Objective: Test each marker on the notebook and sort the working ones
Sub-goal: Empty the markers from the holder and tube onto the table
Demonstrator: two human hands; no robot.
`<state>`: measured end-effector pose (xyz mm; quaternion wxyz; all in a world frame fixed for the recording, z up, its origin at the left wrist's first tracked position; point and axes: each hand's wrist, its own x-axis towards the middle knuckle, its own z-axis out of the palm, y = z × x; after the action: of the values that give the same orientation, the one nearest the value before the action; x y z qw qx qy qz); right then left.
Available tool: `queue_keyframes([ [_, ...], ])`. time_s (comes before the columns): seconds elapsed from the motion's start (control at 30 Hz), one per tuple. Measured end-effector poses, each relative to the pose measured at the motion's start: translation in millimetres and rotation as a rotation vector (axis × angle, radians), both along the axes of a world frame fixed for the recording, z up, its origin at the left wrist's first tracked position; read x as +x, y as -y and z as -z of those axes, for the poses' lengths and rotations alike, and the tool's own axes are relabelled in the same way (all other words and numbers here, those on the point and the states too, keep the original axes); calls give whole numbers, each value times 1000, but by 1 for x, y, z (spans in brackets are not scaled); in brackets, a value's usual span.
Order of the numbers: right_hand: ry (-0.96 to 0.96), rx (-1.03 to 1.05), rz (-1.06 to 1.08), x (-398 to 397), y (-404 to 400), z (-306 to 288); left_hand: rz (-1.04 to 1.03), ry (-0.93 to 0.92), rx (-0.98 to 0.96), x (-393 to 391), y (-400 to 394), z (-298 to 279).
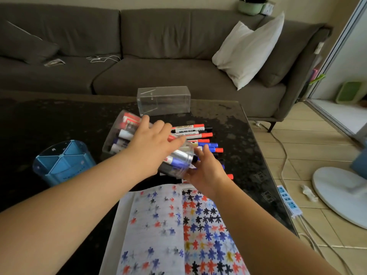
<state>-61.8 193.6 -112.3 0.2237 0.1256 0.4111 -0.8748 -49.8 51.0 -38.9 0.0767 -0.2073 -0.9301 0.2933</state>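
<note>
A clear jar (178, 161) of markers is lying tipped on its side at the centre of the dark table (248, 135), its open mouth pointing toward four o'clock. The left hand (153, 143) is curling over its top and gripping it, while the right hand (204, 171) is cupping the mouth from below, fingers spread against the rim and the marker tips. Loose markers (198, 135) in red, blue and black are lying in a heap just beyond, at one o'clock from the jar. The open notebook (178, 231), already crowded with red, blue and black test stars, is sitting at six o'clock.

By my judgement the person is emptying the markers out of the jar onto the pile, so testing is not yet under way for this batch. The next move calls for setting the jar down, picking one marker, uncapping it and finding bare paper.

A blue divided holder (63, 161) is standing at nine o'clock, a clear rectangular box (163, 100) at twelve. Beyond the table a grey sofa (158, 56) is carrying a white cushion (248, 50); a power strip (288, 201) is lying on the tiled floor at three o'clock.
</note>
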Motion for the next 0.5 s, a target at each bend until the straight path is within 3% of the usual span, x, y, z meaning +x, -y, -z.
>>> queue_keyframes([
  [0.1, -121, 64, -104, -2, 7, -2, -3, -23, -5, -2, 0, 1],
  [0.17, -216, 193, -52, -6, 8, -3, -73, -22, 60, -3, 1, 1],
  [0.27, -147, 344, 91, -17, 5, -6, -122, 20, 108, -2, 1, 2],
  [0.4, -116, 232, -22, -16, 3, -6, -146, 32, 155, -2, 3, 0],
  [0.5, -182, 320, -44, -12, 6, -5, -140, 53, 176, -2, 5, 5],
])
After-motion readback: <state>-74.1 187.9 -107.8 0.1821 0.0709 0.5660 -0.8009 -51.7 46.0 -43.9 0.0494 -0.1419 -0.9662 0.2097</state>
